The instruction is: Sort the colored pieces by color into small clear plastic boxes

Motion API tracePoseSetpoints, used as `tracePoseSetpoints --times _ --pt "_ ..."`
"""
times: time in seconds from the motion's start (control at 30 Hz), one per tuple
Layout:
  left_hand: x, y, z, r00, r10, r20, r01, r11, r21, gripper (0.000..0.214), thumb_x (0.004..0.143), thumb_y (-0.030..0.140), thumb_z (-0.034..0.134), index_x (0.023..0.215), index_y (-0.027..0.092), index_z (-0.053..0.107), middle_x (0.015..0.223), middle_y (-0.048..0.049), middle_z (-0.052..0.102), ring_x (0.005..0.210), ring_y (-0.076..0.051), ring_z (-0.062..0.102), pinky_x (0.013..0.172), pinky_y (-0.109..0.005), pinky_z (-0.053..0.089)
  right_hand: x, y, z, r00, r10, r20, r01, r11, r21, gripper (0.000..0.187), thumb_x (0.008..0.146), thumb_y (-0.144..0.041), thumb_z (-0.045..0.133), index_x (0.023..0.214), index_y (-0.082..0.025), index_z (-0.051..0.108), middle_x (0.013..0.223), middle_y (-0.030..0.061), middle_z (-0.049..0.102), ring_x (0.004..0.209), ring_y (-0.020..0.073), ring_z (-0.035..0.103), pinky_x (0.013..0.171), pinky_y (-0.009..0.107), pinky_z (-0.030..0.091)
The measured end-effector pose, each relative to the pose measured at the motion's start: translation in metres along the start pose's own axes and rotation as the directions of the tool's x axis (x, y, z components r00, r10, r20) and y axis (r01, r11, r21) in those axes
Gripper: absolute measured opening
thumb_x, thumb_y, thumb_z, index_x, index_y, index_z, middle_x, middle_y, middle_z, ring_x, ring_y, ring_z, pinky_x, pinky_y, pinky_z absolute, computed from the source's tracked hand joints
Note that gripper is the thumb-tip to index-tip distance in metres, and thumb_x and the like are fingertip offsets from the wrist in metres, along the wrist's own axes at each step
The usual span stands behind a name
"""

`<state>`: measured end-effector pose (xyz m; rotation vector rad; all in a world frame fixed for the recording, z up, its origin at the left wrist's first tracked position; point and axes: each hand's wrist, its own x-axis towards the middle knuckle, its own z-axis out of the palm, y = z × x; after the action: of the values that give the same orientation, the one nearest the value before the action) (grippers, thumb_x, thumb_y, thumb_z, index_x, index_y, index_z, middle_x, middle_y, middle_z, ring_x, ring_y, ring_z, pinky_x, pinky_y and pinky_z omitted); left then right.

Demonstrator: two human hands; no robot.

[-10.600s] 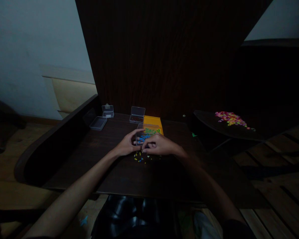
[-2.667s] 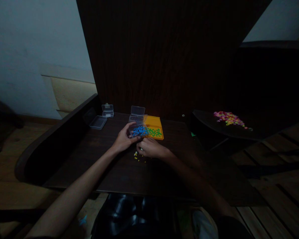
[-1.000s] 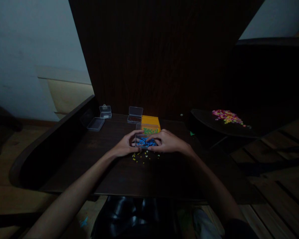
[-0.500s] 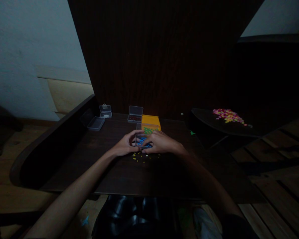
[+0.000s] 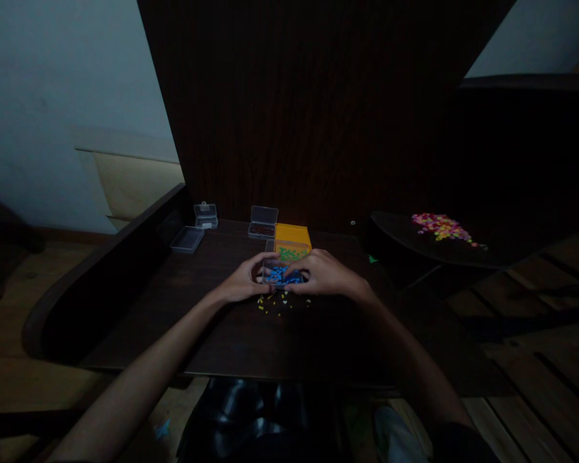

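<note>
A small clear plastic box of blue beads (image 5: 282, 275) rests on the dark wooden table (image 5: 212, 334). My left hand (image 5: 244, 281) curls around its left side and my right hand (image 5: 324, 273) wraps its right side, fingers closed on it. Loose yellow beads (image 5: 280, 302) lie scattered on the table just in front of the box. Behind it stands a clear box with green beads (image 5: 289, 251) on an orange box (image 5: 293, 233).
Three clear boxes sit at the table's back: one with dark contents (image 5: 263, 222), a small closed one (image 5: 206, 215), and a flat one (image 5: 188, 239). A pile of pink and yellow beads (image 5: 442, 227) lies on a dark round surface at right. A dark panel rises behind.
My right hand slid from over the box's front to its right side, uncovering the blue beads. The left hand stays on the box's left side.
</note>
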<state>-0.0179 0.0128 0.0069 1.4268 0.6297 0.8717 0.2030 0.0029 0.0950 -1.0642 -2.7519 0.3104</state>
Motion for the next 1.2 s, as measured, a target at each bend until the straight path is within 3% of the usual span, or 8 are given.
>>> tracePoseSetpoints --times 0.13,0.27,0.4,0.57,0.87,1.03,1.13,1.2 --pt "0.001 0.001 0.0 0.998 0.047 -0.034 -0.047 0.999 -0.004 0.071 0.063 0.015 0.079 0.127 0.02 0.05 0.126 -0.0124 0.057 0.092 -0.015 0.062 0.077 -0.03 0.055 -0.015 0.02 0.001 0.982 0.056 -0.181 -0.024 0.984 0.175 0.027 0.079 -0.039 0.069 0.09 -0.015 0.074 0.053 -0.0051 0.052 0.048 0.0074 0.043 0.053 0.021 0.031" --pt "0.001 0.007 -0.001 0.99 0.069 -0.121 -0.07 0.998 -0.004 0.063 0.062 0.014 0.08 0.118 0.02 0.05 0.124 -0.01 0.056 0.091 -0.014 0.061 0.074 -0.027 0.055 -0.028 0.04 0.012 0.925 0.228 -0.304 -0.088 0.907 0.411 0.034 0.076 -0.044 0.071 0.091 -0.015 0.064 0.058 -0.0065 0.048 0.047 0.0066 0.039 0.046 0.02 0.03" --pt "0.001 0.01 -0.002 0.982 0.098 -0.161 -0.105 0.994 -0.032 0.055 0.061 0.015 0.08 0.103 0.021 0.045 0.125 -0.008 0.055 0.09 -0.012 0.061 0.074 -0.026 0.054 -0.03 0.046 0.032 0.898 0.332 -0.287 -0.099 0.791 0.603 0.059 0.067 -0.041 0.079 0.116 -0.019 0.054 0.09 0.0 0.059 0.05 0.004 0.043 0.044 0.019 0.035" --pt "0.0 0.009 -0.001 0.985 0.101 -0.142 -0.112 0.991 -0.073 0.06 0.062 0.015 0.081 0.099 0.024 0.036 0.126 -0.0071 0.055 0.09 -0.012 0.06 0.074 -0.025 0.053 -0.025 0.04 0.059 0.903 0.369 -0.22 -0.065 0.624 0.779 0.091 0.061 -0.035 0.084 0.139 -0.031 0.035 0.133 0.0101 0.049 0.053 0.0029 0.051 0.042 0.019 0.041" --pt "-0.004 0.01 0.007 0.989 0.074 -0.128 -0.076 0.997 -0.014 0.067 0.063 0.015 0.081 0.105 0.028 0.031 0.124 -0.0061 0.05 0.09 -0.011 0.06 0.074 -0.027 0.055 -0.021 0.038 0.086 0.883 0.407 -0.232 -0.006 0.505 0.863 0.09 0.062 -0.03 0.083 0.136 -0.033 0.032 0.134 0.01 0.051 0.051 0.0015 0.048 0.043 0.018 0.042" --pt "-0.005 0.008 0.006 0.961 0.163 -0.224 -0.112 0.968 0.226 0.051 0.065 0.026 0.081 0.101 0.022 0.045 0.13 -0.0093 0.049 0.108 -0.021 0.06 0.091 -0.041 0.054 -0.021 0.041 0.09 0.858 0.443 -0.262 0.004 0.504 0.864 0.085 0.062 -0.029 0.084 0.131 -0.032 0.035 0.132 0.0096 0.053 0.05 0.0006 0.048 0.043 0.017 0.041" --pt "-0.005 0.007 0.001 0.947 0.243 -0.212 -0.113 0.866 0.487 0.035 0.068 0.035 0.08 0.093 0.019 0.062 0.131 -0.0111 0.052 0.123 -0.029 0.052 0.101 -0.048 0.047 -0.02 0.043 0.092 0.85 0.452 -0.27 0.0 0.512 0.859 0.083 0.062 -0.031 0.084 0.129 -0.03 0.036 0.132 0.0102 0.053 0.049 0.0003 0.047 0.042 0.017 0.04" --pt "-0.005 0.006 -0.003 0.949 0.248 -0.197 -0.092 0.81 0.58 0.028 0.07 0.039 0.078 0.088 0.019 0.07 0.132 -0.0115 0.054 0.122 -0.03 0.053 0.105 -0.049 0.043 -0.019 0.044 0.094 0.85 0.45 -0.274 -0.005 0.526 0.851 0.082 0.062 -0.033 0.084 0.129 -0.029 0.037 0.132 0.0107 0.054 0.048 0.0005 0.046 0.041 0.017 0.04"
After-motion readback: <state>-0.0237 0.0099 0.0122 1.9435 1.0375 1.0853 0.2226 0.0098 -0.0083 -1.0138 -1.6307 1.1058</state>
